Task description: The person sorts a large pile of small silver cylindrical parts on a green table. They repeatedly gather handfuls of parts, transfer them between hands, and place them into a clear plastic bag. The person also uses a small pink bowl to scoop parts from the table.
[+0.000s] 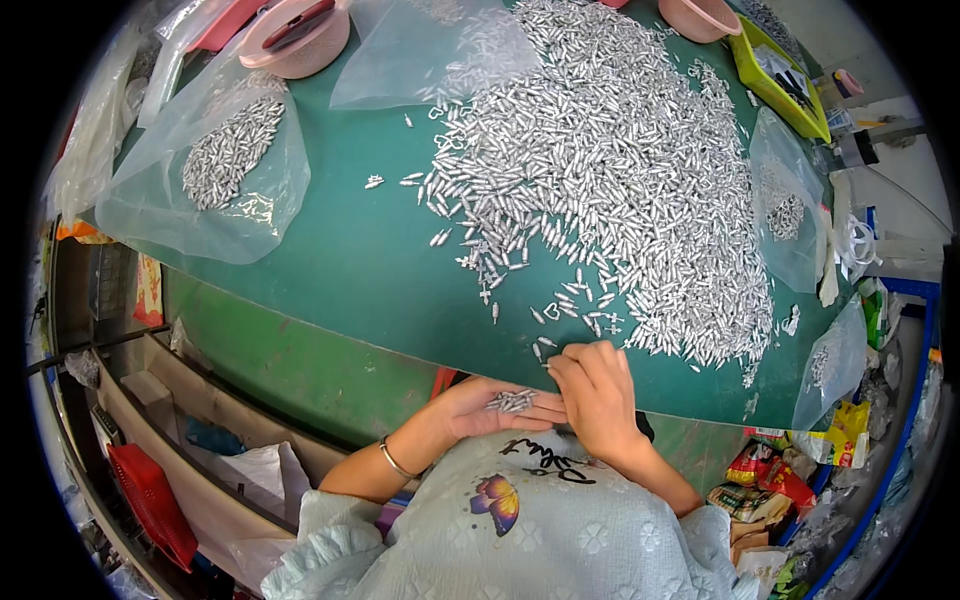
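Note:
My left hand (470,408) is turned palm up just below the table's front edge, its fingers reaching to the right. A small heap of silver bullet-shaped metal pieces (512,401) rests in that palm. Beside it my right hand (593,385) is bent over the table edge, back upward, fingers drawn together. Its fingertips are close to a few loose silver pieces (541,350); whatever they pinch is hidden. Beyond both hands a large pile of the same silver pieces (610,170) spreads over the green table (370,270). A few heart-shaped pieces (551,312) lie among them.
Plastic bags with silver pieces lie at the left (270,215) and right (835,365). Pink bowls (310,50) and a yellow-green tray (745,70) stand along the far side. An open drawer (220,420) is at the lower left, and packets (765,470) fill a blue-framed rack.

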Demonstrator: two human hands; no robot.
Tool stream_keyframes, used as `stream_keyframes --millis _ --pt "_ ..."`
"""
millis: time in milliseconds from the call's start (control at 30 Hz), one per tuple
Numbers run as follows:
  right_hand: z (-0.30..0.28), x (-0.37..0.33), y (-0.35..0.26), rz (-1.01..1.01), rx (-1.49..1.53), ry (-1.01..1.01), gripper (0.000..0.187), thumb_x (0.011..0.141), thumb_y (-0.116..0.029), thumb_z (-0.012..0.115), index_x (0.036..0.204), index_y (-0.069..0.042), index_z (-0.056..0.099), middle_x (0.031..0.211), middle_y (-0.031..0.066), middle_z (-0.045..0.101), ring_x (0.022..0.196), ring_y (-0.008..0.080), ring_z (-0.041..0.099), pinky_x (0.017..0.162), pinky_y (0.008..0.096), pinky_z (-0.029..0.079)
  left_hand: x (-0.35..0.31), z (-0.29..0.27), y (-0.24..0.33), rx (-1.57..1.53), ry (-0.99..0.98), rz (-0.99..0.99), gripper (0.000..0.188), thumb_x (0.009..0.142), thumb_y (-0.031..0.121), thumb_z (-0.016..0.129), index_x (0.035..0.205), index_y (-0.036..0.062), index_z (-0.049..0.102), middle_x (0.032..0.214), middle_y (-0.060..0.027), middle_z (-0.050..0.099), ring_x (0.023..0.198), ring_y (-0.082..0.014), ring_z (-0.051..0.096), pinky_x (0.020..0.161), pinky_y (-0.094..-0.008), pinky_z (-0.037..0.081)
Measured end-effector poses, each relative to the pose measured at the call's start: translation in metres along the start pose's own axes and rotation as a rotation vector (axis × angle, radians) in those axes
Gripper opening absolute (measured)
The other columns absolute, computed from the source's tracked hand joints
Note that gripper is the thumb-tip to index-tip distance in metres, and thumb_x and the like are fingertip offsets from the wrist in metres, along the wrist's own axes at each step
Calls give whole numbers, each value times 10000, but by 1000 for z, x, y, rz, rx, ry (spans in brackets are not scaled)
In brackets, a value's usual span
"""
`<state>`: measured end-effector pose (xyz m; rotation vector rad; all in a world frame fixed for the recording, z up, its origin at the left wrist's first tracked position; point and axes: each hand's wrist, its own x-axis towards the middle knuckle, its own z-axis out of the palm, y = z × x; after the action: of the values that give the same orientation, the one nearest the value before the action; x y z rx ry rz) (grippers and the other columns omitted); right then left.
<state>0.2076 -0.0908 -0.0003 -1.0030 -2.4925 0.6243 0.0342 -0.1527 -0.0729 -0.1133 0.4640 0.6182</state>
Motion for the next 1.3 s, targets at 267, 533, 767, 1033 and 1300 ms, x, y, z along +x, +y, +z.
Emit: stream_keyframes --millis 267,533,767,1033,1300 --pt "8 -13 1 -271 183 -86 286 703 -62 676 974 15 628 1012 112 579 892 284 549 744 367 454 11 -26 -9 -504 -301 7 497 1002 354 383 1273 -47 500 1252 -235 571 1121 -378 587 969 -580 460" --pt "5 10 -1 -71 199 101 314 721 -31 707 1013 29 609 1018 149 562 867 313 531 740 390 453 14 -26 -2 -177 -205 -6 560 997 432 369 1279 -34 501 1258 -257 563 1123 -402 586 959 -571 467" --pt "16 14 -1 0 62 67 310 718 -27 702 1004 27 595 997 138 535 875 325 518 746 405 434 13 -23 -2 -122 -110 -35 586 998 445 353 1311 -37 472 1273 -292 539 1166 -442 546 995 -569 437" --pt "1 7 -5 -318 61 -202 265 756 -154 652 983 -22 613 990 89 563 892 262 533 767 366 404 17 -41 -14 -637 -410 -46 512 1008 347 377 1273 -81 474 1274 -294 534 1186 -422 538 1017 -542 434" --pt "-12 -6 9 38 -11 192 198 743 8 701 933 -18 649 979 82 588 858 256 530 736 366 385 14 -26 -2 -207 -212 -57 568 1004 347 385 1266 -150 467 1217 -306 566 1118 -386 595 964 -475 502"
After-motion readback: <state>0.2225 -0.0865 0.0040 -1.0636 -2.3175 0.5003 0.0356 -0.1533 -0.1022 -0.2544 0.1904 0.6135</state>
